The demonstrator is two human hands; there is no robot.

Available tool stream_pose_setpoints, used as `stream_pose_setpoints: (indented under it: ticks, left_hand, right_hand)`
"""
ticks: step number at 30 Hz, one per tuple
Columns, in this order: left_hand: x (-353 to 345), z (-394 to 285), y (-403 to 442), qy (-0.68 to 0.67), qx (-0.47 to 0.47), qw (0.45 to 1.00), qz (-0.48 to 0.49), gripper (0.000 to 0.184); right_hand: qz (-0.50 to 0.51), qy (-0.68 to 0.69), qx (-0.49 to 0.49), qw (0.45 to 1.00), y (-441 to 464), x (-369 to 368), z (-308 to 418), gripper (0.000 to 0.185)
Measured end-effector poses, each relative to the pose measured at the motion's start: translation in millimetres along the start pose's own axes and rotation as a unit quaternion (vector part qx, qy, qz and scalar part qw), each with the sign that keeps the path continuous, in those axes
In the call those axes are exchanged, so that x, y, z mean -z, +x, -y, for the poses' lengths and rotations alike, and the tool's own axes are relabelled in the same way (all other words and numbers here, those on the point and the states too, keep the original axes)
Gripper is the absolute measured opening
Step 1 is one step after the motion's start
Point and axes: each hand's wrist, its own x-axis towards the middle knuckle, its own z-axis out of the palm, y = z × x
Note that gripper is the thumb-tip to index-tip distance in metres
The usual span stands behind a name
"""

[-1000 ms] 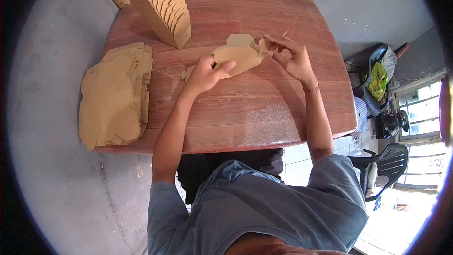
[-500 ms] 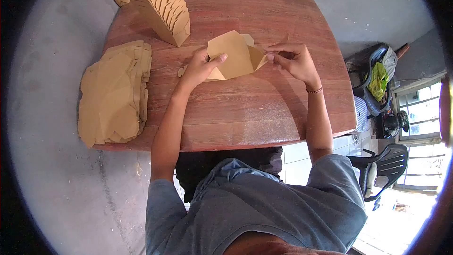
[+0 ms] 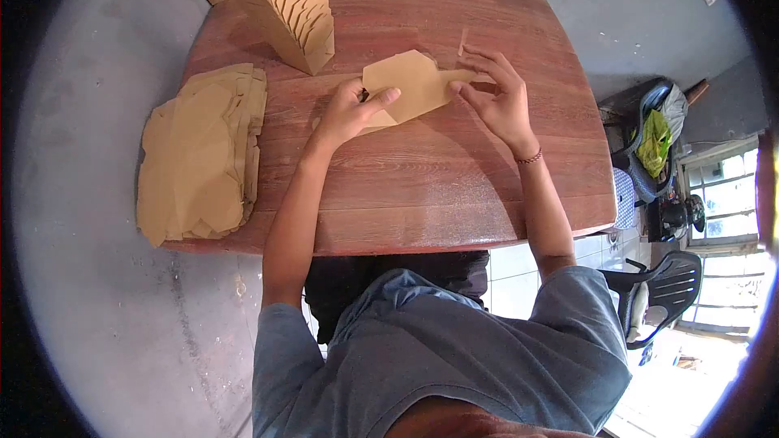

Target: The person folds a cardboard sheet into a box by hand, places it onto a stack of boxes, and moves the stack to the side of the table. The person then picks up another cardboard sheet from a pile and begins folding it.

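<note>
A partly folded brown cardboard box (image 3: 410,85) is held above the wooden table in front of me. My left hand (image 3: 357,109) grips its left side, thumb pressed on the broad panel and fingers behind it. On the other side, my right hand (image 3: 495,97) has its fingers spread around a narrow flap at the right end. The right thumb is by the box's edge, and whether it touches the card is hard to make out.
A pile of flat cardboard blanks (image 3: 199,154) lies at the table's left edge. Behind it stands a long cardboard holder (image 3: 280,20) packed with folded pieces. Grey wall borders the left side. Black chairs (image 3: 661,296) stand on the right, one with a yellow-green bag (image 3: 653,142).
My right hand has opened from a pinch on the box's right corner, and its fingers have spread. The right end flap now looks flatter. My left hand keeps its grip.
</note>
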Motion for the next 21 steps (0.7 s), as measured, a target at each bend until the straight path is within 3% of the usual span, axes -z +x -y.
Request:
stream_pose_setpoints:
  ticks: [2, 4, 8, 10, 11, 14, 15, 17, 18, 20, 21]
  left_hand:
    - [-1.0, 0.9, -0.8, 0.006, -0.032, 0.999, 0.013, 0.033]
    - [-1.6, 1.9, -1.1, 0.011, -0.06, 0.998, 0.011, 0.034]
    - [9.1, -0.3, -0.9, 0.036, -0.027, 0.999, 0.023, 0.038]
    - [11.8, -2.2, -2.8, -0.018, -0.029, 0.998, 0.051, 0.048]
    - [11.7, -1.1, -2.2, -0.019, -0.029, 0.998, 0.049, 0.048]
    - [6.2, -0.5, 2.3, -0.07, -0.085, 0.993, 0.041, 0.055]
    - [3.7, -3.8, 2.4, -0.062, -0.108, 0.992, 0.03, 0.057]
    - [2.1, -8.2, 1.0, -0.055, -0.13, 0.99, 0.018, 0.059]
    - [2.2, -9.3, 0.3, -0.069, -0.115, 0.991, 0.024, 0.059]
    - [1.1, -8.8, 0.3, -0.083, -0.099, 0.991, 0.026, 0.058]
    - [-0.6, -7.3, 0.7, -0.116, -0.115, 0.986, 0.023, 0.06]
  right_hand:
    - [-0.051, 0.034, -0.018, 0.998, -2.5, -8.8, -0.7, 0.042]
    - [-0.038, 0.195, -0.14, 0.97, -6.5, -13.5, 3.9, 0.037]
    - [0.024, 0.233, -0.19, 0.953, -8.9, -3.3, 7.0, 0.031]
    - [-0.07, 0.198, -0.145, 0.967, -8.9, 1.6, 3.9, 0.029]
    - [-0.068, 0.198, -0.145, 0.967, -7.6, 4.7, 1.6, 0.029]
    - [-0.292, 0.052, -0.01, 0.955, 1.1, 17.5, -7.4, 0.022]
    - [-0.291, 0.052, -0.009, 0.955, 3.0, 23.9, -10.2, 0.022]
    - [-0.39, -0.034, 0.166, 0.905, 5.7, 34.2, -13.7, 0.019]
    - [-0.388, -0.033, 0.167, 0.906, 5.3, 34.9, -9.6, 0.019]
    - [-0.276, -0.249, 0.293, 0.881, -3.4, 38.0, 3.9, 0.026]
    - [-0.192, -0.266, 0.294, 0.898, -7.7, 27.9, 17.3, 0.036]
